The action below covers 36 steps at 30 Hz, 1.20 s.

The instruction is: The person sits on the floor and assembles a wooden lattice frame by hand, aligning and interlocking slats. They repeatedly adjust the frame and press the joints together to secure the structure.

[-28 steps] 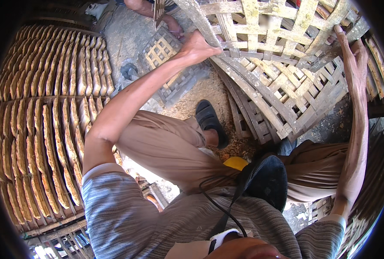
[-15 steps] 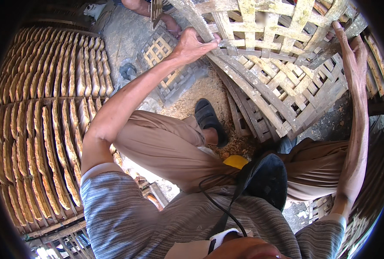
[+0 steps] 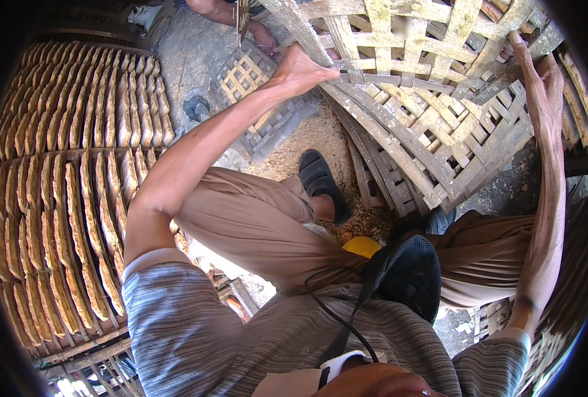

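Note:
A woven bamboo rack [image 3: 382,34] with wooden edge strips is held up at the top of the view, tilted. My left hand [image 3: 304,71] grips its near left corner, thumb along the edge and the other fingers mostly hidden. At the right end my right hand [image 3: 539,74] is closed on the same rack, its fingers pointing away from me. Beneath lies a stack of similar woven bamboo racks [image 3: 458,139], fanned out at uneven angles.
Long rows of thin browned slabs [image 3: 75,218] stand on slatted racks at my left. Another woven panel [image 3: 247,76] lies on the dusty floor near a second person's arm [image 3: 261,34]. My dark sandal [image 3: 321,180] is beside the stack; a yellow object [image 3: 361,247] shows between my legs.
My left hand has turned slightly, its thumb now straighter along the rack's edge. The rack and my right hand have barely moved.

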Tool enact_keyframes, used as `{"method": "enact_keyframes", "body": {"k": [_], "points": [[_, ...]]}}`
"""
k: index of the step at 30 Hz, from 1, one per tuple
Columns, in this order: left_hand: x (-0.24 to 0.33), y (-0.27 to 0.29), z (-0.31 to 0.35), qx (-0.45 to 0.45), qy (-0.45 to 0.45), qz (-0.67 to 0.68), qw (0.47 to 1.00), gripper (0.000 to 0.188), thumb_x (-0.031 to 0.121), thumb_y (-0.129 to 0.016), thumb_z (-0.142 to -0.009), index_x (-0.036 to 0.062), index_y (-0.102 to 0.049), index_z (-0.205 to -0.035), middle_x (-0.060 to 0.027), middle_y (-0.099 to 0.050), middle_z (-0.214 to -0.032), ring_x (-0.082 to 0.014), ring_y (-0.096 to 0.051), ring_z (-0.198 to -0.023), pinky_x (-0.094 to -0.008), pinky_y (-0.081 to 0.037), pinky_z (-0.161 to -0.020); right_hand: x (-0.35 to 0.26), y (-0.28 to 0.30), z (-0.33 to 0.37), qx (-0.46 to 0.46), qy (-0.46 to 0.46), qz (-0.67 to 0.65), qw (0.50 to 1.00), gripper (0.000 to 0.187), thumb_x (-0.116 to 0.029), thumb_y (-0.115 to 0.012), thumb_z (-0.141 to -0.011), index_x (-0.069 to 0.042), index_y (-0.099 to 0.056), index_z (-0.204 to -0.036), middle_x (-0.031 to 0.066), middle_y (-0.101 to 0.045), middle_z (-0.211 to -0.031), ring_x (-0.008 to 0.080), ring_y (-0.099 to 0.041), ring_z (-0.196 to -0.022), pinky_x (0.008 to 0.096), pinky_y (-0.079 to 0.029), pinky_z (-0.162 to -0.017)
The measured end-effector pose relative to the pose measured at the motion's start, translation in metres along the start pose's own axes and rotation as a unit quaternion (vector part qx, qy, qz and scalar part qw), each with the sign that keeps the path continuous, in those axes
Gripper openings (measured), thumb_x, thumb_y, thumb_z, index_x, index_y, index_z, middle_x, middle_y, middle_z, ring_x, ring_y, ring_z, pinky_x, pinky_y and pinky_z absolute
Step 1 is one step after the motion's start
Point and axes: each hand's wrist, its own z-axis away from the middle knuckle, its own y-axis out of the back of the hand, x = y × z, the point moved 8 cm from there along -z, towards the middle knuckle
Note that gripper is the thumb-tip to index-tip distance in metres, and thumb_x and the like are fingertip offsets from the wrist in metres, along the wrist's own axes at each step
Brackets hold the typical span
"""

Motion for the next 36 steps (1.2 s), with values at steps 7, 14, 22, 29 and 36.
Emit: {"method": "enact_keyframes", "body": {"k": [7,14,22,29,36], "points": [[0.002,-0.022,-0.002,-0.142,0.141,-0.047,0.979,0.052,0.036,-0.088,-0.084,-0.0032,-0.073,-0.114,-0.0193,-0.073,-0.105,-0.0227,-0.072,-0.100,-0.0424,-0.057,-0.097,-0.004,0.003,0.003,0.006,-0.014,-0.038,0.999,0.089,-0.083,-0.068,-0.086,0.003,-0.074,-0.106,0.0086,-0.063,-0.079,0.0188,-0.062,-0.076,0.0417,-0.052,-0.075],[-0.015,-0.021,-0.001,-0.079,0.074,-0.009,0.994,0.049,0.043,-0.090,-0.084,-0.0029,-0.076,-0.090,-0.0091,-0.067,-0.067,-0.0191,-0.060,-0.055,-0.0379,-0.054,-0.059,0.004,0.003,-0.001,-0.005,-0.015,0.000,1.000,0.089,-0.085,-0.068,-0.085,0.003,-0.072,-0.103,0.0064,-0.058,-0.076,0.0175,-0.057,-0.072,0.0393,-0.049,-0.072],[-0.014,-0.021,-0.002,-0.100,0.072,0.012,0.992,0.054,0.037,-0.089,-0.085,-0.0029,-0.075,-0.118,-0.0179,-0.075,-0.092,-0.0220,-0.071,-0.078,-0.0407,-0.059,-0.080,-0.006,0.005,0.000,0.007,0.000,0.007,1.000,0.085,-0.083,-0.069,-0.086,0.001,-0.072,-0.100,0.0018,-0.053,-0.073,0.0147,-0.051,-0.069,0.0354,-0.043,-0.067],[-0.022,-0.022,-0.003,-0.125,0.103,-0.052,0.985,0.058,0.042,-0.085,-0.088,-0.0011,-0.074,-0.124,-0.0173,-0.076,-0.092,-0.0217,-0.072,-0.077,-0.0407,-0.060,-0.082,-0.004,-0.002,0.001,-0.006,-0.002,-0.032,0.999,0.089,-0.083,-0.070,-0.084,0.002,-0.074,-0.107,0.0060,-0.060,-0.077,0.0164,-0.059,-0.074,0.0370,-0.048,-0.070],[-0.003,0.003,0.002,-0.069,0.013,0.001,0.998,0.051,0.044,-0.084,-0.089,0.0009,-0.077,-0.115,-0.0091,-0.072,-0.080,-0.0157,-0.064,-0.066,-0.0368,-0.057,-0.071,-0.006,-0.002,0.000,0.004,-0.008,-0.017,1.000,0.089,-0.086,-0.070,-0.082,0.001,-0.073,-0.103,0.0059,-0.059,-0.077,0.0172,-0.059,-0.075,0.0382,-0.048,-0.070]]}}
